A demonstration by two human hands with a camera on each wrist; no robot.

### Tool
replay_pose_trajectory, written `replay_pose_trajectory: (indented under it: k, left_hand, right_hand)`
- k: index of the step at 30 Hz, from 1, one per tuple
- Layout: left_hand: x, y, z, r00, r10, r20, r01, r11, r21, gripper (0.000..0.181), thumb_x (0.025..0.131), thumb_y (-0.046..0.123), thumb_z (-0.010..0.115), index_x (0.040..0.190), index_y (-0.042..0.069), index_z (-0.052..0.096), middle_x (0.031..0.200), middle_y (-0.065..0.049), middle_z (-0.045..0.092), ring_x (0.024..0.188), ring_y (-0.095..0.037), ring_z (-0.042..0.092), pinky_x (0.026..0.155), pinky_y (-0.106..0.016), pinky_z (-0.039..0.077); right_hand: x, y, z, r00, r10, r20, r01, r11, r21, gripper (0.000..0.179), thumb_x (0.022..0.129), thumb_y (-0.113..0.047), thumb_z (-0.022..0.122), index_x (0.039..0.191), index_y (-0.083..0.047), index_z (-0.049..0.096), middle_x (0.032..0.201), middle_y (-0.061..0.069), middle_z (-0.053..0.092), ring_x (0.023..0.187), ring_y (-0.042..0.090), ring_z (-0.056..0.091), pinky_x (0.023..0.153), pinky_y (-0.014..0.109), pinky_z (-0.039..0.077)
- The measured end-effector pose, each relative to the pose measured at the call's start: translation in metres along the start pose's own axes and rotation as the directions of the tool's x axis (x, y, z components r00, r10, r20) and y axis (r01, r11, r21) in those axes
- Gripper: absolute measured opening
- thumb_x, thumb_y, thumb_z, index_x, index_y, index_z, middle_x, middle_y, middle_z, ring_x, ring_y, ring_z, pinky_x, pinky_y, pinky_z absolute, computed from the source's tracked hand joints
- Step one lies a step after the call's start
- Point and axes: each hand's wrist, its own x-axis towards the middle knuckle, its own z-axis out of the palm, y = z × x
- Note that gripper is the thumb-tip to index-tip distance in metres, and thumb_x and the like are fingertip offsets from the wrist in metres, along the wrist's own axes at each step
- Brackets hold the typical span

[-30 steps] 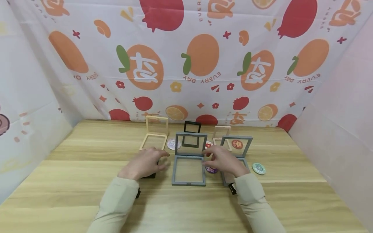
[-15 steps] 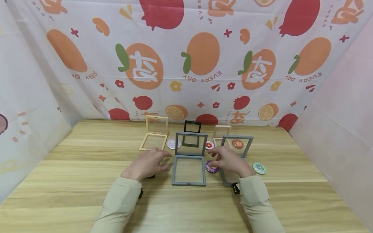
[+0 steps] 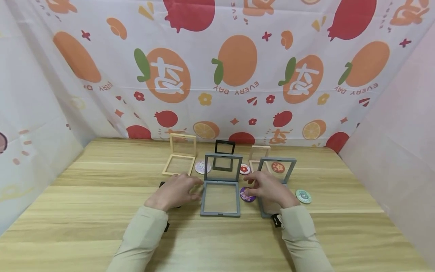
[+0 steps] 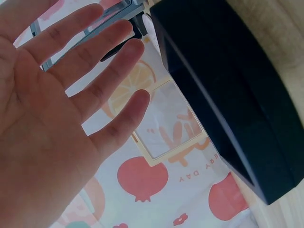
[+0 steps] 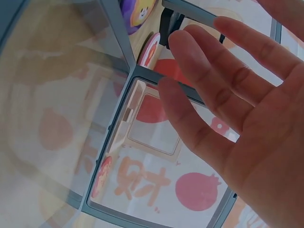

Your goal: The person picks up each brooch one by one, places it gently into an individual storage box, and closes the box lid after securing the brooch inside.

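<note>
A blue-grey hinged display frame (image 3: pixel 220 215) with clear film stands unfolded in the middle, its lid upright. My left hand (image 3: pixel 176 190) is at its left side, fingers loosely bent and holding nothing. Partly hidden under that hand is a black frame (image 4: pixel 237 95), large in the left wrist view. My right hand (image 3: pixel 270 189) hovers between the middle frame and a second blue-grey frame (image 3: pixel 287 172), which it partly covers. Its fingers are spread and empty in the right wrist view. Right by its fingertips lies a purple round badge (image 3: pixel 245 195).
Behind stand a cream frame (image 3: pixel 178 155), a small black frame (image 3: pixel 224 142) and a pale pink frame (image 3: pixel 260 147), all unfolded. Round badges lie about: silvery (image 3: pixel 201 167), red-flowered (image 3: pixel 244 169), orange (image 3: pixel 278 167) and mint green (image 3: pixel 303 196). A fruit-print cloth (image 3: pixel 210 75) hangs at the back.
My left hand has shifted right, closer to the middle frame. The right hand has drawn slightly right, away from that frame, so more of the purple badge shows. The frames stay put.
</note>
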Motion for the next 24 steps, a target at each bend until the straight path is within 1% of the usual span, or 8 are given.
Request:
replay_pose_trajectory:
  k: [5, 9, 11, 13, 16, 19, 21, 24]
  left_hand:
    - [0.0014, 0.0007, 0.001, 1.0, 0.017, 0.016, -0.017, 1.0, -0.016, 0.04, 0.083, 0.018, 0.084, 0.119, 0.003, 0.073, 0.116, -0.01, 0.073, 0.102, -0.03, 0.068, 0.09, -0.051, 0.053]
    - [0.0023, 0.0015, 0.0012, 1.0, 0.026, 0.015, -0.026, 1.0, -0.006, 0.04, 0.081, 0.017, 0.085, 0.117, 0.003, 0.074, 0.111, -0.006, 0.074, 0.093, -0.021, 0.068, 0.088, -0.048, 0.055]
    - [0.0023, 0.0018, 0.001, 0.999, 0.03, 0.016, -0.03, 1.0, -0.003, 0.041, 0.08, 0.018, 0.086, 0.117, 0.004, 0.074, 0.108, -0.004, 0.075, 0.083, -0.015, 0.065, 0.083, -0.046, 0.055]
    - [0.0023, 0.002, 0.001, 0.999, 0.03, 0.021, -0.03, 1.0, 0.0, 0.041, 0.08, 0.018, 0.086, 0.117, 0.005, 0.074, 0.104, -0.001, 0.074, 0.074, -0.01, 0.057, 0.081, -0.045, 0.055]
    - [0.0023, 0.0025, 0.0012, 0.999, 0.029, 0.032, -0.029, 1.0, -0.004, 0.042, 0.079, 0.019, 0.087, 0.117, 0.005, 0.074, 0.1, 0.002, 0.073, 0.066, -0.008, 0.046, 0.078, -0.045, 0.054]
    - [0.0025, 0.0028, 0.0024, 0.999, 0.017, 0.047, -0.017, 1.0, -0.01, 0.044, 0.079, 0.019, 0.087, 0.118, 0.005, 0.074, 0.105, 0.0, 0.073, 0.067, -0.01, 0.048, 0.084, -0.051, 0.053]
    - [0.0023, 0.0032, 0.003, 0.998, 0.005, 0.06, -0.004, 1.0, -0.015, 0.045, 0.08, 0.021, 0.087, 0.12, 0.005, 0.073, 0.114, -0.003, 0.073, 0.078, -0.015, 0.058, 0.09, -0.057, 0.051]
    - [0.0022, 0.0035, 0.0046, 0.997, -0.015, 0.075, 0.017, 1.0, -0.019, 0.047, 0.08, 0.021, 0.087, 0.122, 0.004, 0.072, 0.124, -0.007, 0.07, 0.099, -0.027, 0.065, 0.095, -0.062, 0.047]
  right_hand:
    - [-0.0005, 0.0015, 0.0016, 1.0, 0.004, -0.011, -0.004, 1.0, 0.0, 0.033, 0.089, -0.005, 0.077, 0.118, 0.007, 0.069, 0.101, 0.013, 0.07, 0.081, 0.015, 0.061, 0.07, 0.029, 0.053]
    - [0.0003, 0.0019, 0.0022, 1.0, 0.015, -0.014, -0.015, 1.0, -0.011, 0.033, 0.089, -0.003, 0.077, 0.119, 0.007, 0.069, 0.104, 0.014, 0.07, 0.084, 0.017, 0.063, 0.073, 0.032, 0.055]
    - [0.0005, 0.0015, 0.0026, 1.0, 0.025, -0.013, -0.026, 1.0, -0.013, 0.034, 0.088, -0.003, 0.077, 0.119, 0.007, 0.069, 0.104, 0.014, 0.07, 0.084, 0.017, 0.063, 0.074, 0.033, 0.056]
    - [0.0006, 0.0012, 0.003, 0.999, 0.035, -0.011, -0.035, 0.999, -0.014, 0.034, 0.088, -0.003, 0.077, 0.12, 0.007, 0.069, 0.104, 0.014, 0.07, 0.084, 0.017, 0.063, 0.074, 0.033, 0.056]
    - [0.0011, 0.0017, 0.0039, 0.999, 0.039, -0.009, -0.039, 0.999, -0.02, 0.034, 0.087, -0.003, 0.078, 0.119, 0.006, 0.069, 0.103, 0.013, 0.07, 0.083, 0.015, 0.062, 0.073, 0.033, 0.056]
    - [0.0019, 0.0032, 0.0049, 0.999, 0.039, -0.012, -0.039, 0.999, -0.031, 0.034, 0.087, -0.003, 0.078, 0.118, 0.006, 0.069, 0.102, 0.013, 0.071, 0.082, 0.015, 0.063, 0.073, 0.033, 0.056]
    - [0.002, 0.0034, 0.0053, 0.999, 0.042, -0.016, -0.043, 0.998, -0.038, 0.035, 0.086, -0.004, 0.079, 0.118, 0.006, 0.07, 0.101, 0.012, 0.071, 0.082, 0.015, 0.063, 0.073, 0.033, 0.056]
    - [0.0015, 0.0034, 0.0058, 0.998, 0.052, -0.018, -0.053, 0.997, -0.05, 0.036, 0.086, -0.005, 0.08, 0.119, 0.006, 0.07, 0.1, 0.011, 0.071, 0.082, 0.015, 0.062, 0.073, 0.033, 0.055]
